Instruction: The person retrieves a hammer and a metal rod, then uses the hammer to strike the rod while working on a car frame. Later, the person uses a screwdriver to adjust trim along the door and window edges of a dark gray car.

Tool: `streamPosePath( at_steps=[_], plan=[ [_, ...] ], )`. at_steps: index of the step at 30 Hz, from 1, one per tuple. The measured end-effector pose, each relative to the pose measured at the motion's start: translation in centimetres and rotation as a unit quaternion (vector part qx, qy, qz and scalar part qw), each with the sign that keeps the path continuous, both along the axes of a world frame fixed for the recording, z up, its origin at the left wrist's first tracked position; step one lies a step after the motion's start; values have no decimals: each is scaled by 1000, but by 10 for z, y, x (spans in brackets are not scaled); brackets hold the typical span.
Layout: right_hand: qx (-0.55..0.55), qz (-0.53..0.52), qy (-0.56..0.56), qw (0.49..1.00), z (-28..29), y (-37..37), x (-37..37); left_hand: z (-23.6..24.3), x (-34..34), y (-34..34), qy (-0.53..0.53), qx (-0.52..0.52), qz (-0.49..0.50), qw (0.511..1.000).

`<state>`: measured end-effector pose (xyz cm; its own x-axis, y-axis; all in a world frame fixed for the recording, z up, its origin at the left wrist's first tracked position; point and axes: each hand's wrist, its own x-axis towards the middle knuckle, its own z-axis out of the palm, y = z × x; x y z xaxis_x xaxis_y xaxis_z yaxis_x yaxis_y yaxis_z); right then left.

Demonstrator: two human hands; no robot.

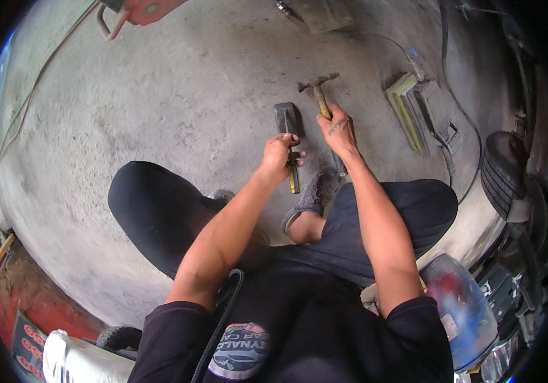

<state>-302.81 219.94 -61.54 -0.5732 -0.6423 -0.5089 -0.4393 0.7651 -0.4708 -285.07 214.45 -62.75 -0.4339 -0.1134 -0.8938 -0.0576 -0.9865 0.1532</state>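
My left hand [279,155] is closed on a screwdriver with a yellow and black handle [294,180]. Its thin shaft points away from me, over a dark, flat rectangular block [282,110] on the concrete; whether the tip touches the block I cannot tell. To the right, my right hand [339,131] grips a hammer [320,96] partway along its yellowish handle. The hammer's head is up at the far end, beyond the block's right side, and its handle's butt shows below my hand.
At right lies a grey and yellow stack of flat pieces [409,115] beside a grey case [436,112], with a dark cable [468,118] around them. Tyres [503,167] stand farther right. A red metal object [149,9] is at the far left; a paint-stained container [462,306] sits behind my right side.
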Motion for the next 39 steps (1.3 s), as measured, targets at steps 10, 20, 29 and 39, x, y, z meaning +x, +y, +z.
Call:
streamPosePath(
  at_steps=[10,20,29,39],
  plan=[
    [43,132,1,990,62,-8,27,1,-15,15,18,2,91,996],
    [67,212,73,972,75,-29,41,2,-21,15,-30,6,91,995],
    [15,172,88,981,91,-38,43,1,-26,14,-42,1,98,994],
    [55,187,89,977,86,-34,32,-3,-24,24,-3,25,125,992]
  ],
)
